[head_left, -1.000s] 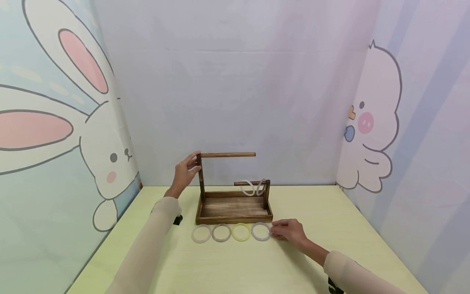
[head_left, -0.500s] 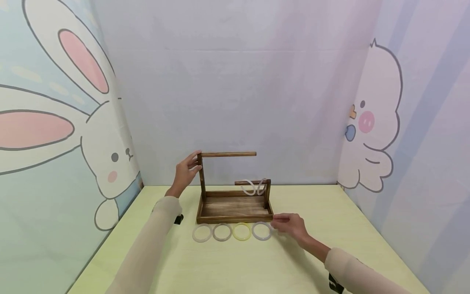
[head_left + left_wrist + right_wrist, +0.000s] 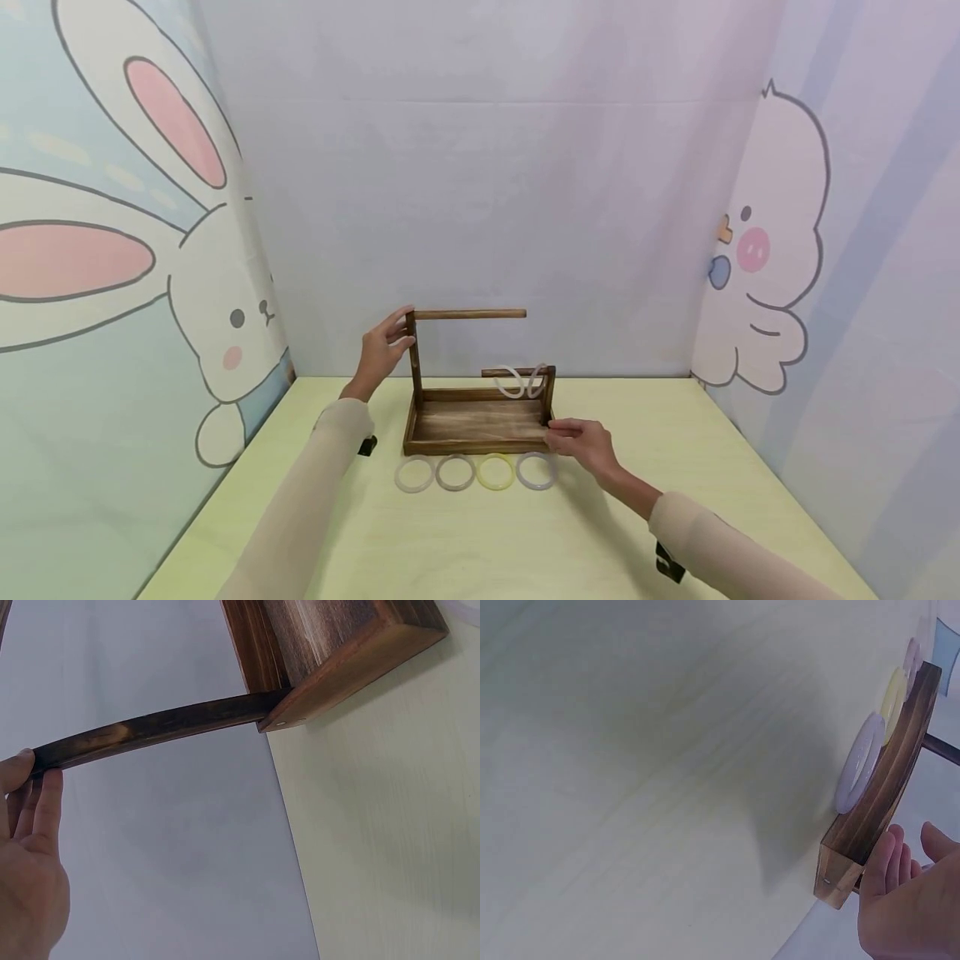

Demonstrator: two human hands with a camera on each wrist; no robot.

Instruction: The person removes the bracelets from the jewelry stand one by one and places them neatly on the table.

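A dark wooden bangle rack (image 3: 480, 447) stands on the table, with a tall post and bar at left and a shorter post and bar at right. My left hand (image 3: 380, 350) pinches the top of the tall post (image 3: 150, 729) between thumb and fingers. At the tray's front right corner is my right hand (image 3: 583, 443), fingers fairly straight, thumb apart in the right wrist view. Whether those fingertips touch the wood is unclear. Two pale bangles (image 3: 510, 383) hang on the lower bar. Along the tray's front lie a whitish bangle (image 3: 397, 477), a greyish bangle (image 3: 439, 477), a yellow bangle (image 3: 496, 487) and a lavender bangle (image 3: 535, 487).
The pale yellow table (image 3: 465, 542) runs back to a plain light curtain (image 3: 480, 208). Printed side curtains with a rabbit (image 3: 217, 275) and a chick (image 3: 780, 200) close off the left and right. The upper bar (image 3: 472, 315) sticks out rightward above the tray.
My right hand has moved from beside the lavender bangle up and slightly left to the tray's corner. The left hand stays on the post, and the bangles lie as before.
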